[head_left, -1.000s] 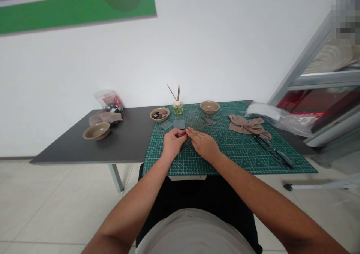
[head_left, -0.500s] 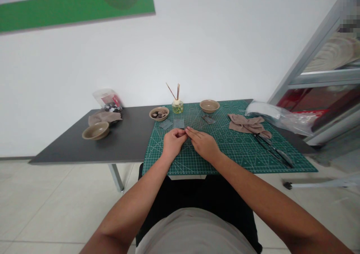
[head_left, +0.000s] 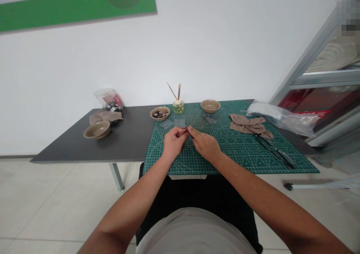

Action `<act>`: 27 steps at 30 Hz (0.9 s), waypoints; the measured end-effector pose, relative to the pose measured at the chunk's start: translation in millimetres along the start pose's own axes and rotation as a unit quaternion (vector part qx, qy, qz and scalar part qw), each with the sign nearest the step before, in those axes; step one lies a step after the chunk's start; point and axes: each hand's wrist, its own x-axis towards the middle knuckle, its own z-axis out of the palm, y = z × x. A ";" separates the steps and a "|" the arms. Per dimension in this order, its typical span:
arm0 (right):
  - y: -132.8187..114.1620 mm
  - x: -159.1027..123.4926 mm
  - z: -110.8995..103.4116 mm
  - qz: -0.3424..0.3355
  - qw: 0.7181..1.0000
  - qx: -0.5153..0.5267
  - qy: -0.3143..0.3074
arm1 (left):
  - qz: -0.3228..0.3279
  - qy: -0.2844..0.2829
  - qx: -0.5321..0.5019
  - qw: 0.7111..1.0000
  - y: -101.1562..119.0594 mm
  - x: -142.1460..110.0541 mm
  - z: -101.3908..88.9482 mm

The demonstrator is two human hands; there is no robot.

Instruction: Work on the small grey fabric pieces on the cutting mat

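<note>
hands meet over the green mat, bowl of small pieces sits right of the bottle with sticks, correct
No: in the head view, the bowl of small pieces sits left of the bottle with sticks. The left hand and right hand do meet over the green mat.

I see a green mat (head_left: 247,153) with white squares and triangles on a dark grey table (head_left: 123,145). Flat grey pieces (head_left: 180,123) lie near the mat's back left corner, a brown cloth (head_left: 247,125) near its right edge.
</note>
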 end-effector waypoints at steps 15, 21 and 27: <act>-0.4 -0.3 -0.3 0.079 0.996 0.005 -0.029 | 0.022 0.015 -0.090 0.996 -2.1 2.0 2.2; 2.3 0.7 -2.0 0.119 0.993 0.024 -0.002 | 0.007 -0.023 -0.106 0.994 -10.9 7.1 0.3; 2.2 1.1 -1.8 0.111 0.993 0.038 0.007 | -0.050 -0.040 -0.126 0.990 -6.9 6.2 -0.9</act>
